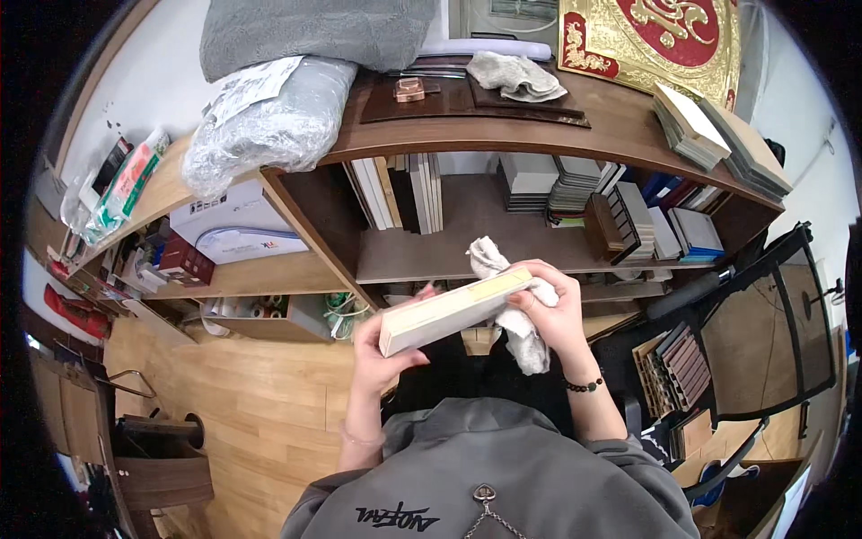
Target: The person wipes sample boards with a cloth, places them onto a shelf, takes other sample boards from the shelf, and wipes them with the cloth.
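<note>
In front of my chest I hold a thick white book-shaped block (449,316), tilted with its right end higher. A pale yellow patch runs along the right part of its upper narrow side. My left hand (370,346) grips the left end, with the thumb underneath and fingers behind. At the other end, my right hand (555,310) is closed around a crumpled whitish cloth (528,346) and presses it against the block. Part of the cloth sticks up behind the block and part hangs below my fingers.
A brown shelf unit (503,135) stands ahead, holding books and stacked grey sample boards (575,193). On top lie a plastic-wrapped parcel (278,112), another cloth (516,76) and a gold-and-red panel (664,40). A black mesh chair (763,332) stands at right.
</note>
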Action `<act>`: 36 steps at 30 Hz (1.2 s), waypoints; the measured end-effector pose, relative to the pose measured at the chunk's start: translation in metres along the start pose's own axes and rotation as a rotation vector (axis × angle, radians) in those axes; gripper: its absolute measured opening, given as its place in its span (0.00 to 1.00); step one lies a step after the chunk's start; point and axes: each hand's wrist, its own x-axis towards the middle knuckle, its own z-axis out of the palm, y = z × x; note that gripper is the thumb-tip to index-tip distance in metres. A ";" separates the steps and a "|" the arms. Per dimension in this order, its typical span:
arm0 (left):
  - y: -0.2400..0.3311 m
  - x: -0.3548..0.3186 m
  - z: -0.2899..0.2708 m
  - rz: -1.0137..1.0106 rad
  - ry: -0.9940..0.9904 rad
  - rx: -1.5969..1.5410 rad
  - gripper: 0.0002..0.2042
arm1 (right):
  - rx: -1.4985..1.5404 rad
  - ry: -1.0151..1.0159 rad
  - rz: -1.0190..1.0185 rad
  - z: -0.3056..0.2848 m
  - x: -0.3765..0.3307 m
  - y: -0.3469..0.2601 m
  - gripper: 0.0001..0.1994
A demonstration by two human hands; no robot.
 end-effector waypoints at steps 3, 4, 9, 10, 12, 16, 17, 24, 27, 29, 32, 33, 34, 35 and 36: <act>-0.006 -0.004 0.001 -0.083 0.059 -0.080 0.24 | 0.027 0.127 0.310 0.007 0.005 -0.006 0.19; -0.008 -0.003 0.003 -0.105 0.103 0.002 0.21 | 0.019 0.132 0.306 0.008 0.006 -0.008 0.19; -0.001 0.001 0.029 0.006 0.196 0.374 0.15 | -0.267 0.481 -0.087 0.022 0.002 -0.038 0.25; 0.006 0.002 0.037 0.078 0.198 0.483 0.14 | -0.588 0.331 -0.309 0.026 -0.002 -0.053 0.27; 0.013 0.002 0.043 0.085 0.209 0.424 0.14 | -0.751 -0.060 -0.546 0.035 -0.003 -0.069 0.26; 0.016 -0.002 0.036 0.098 0.235 0.310 0.15 | -0.819 -0.051 -0.374 0.016 0.012 -0.023 0.25; 0.016 -0.004 0.027 0.074 0.221 0.321 0.16 | -0.825 -0.045 -0.368 0.016 0.013 -0.026 0.25; 0.023 -0.009 0.029 0.068 0.216 0.350 0.16 | -0.510 -0.102 -0.662 0.038 0.007 -0.064 0.23; 0.029 -0.010 0.035 0.115 0.228 0.296 0.15 | -0.777 0.033 -0.344 0.018 0.014 -0.029 0.22; 0.029 -0.007 0.032 0.110 0.238 0.374 0.11 | -0.717 0.147 -0.385 0.010 0.013 -0.036 0.22; 0.023 -0.001 0.039 0.190 0.158 0.586 0.11 | -0.514 0.224 -0.583 0.010 0.009 -0.058 0.23; 0.018 -0.002 0.040 0.164 0.175 0.468 0.11 | -0.463 0.123 -0.672 0.018 0.004 -0.060 0.23; 0.012 -0.003 0.041 0.133 0.194 0.352 0.12 | -0.491 0.023 -0.638 0.023 0.002 -0.056 0.23; 0.009 -0.003 0.041 0.107 0.171 0.398 0.12 | -0.517 -0.074 -0.596 0.020 0.001 -0.052 0.23; 0.012 -0.005 0.042 0.080 0.158 0.450 0.13 | -0.564 -0.047 -0.580 0.010 0.000 -0.046 0.23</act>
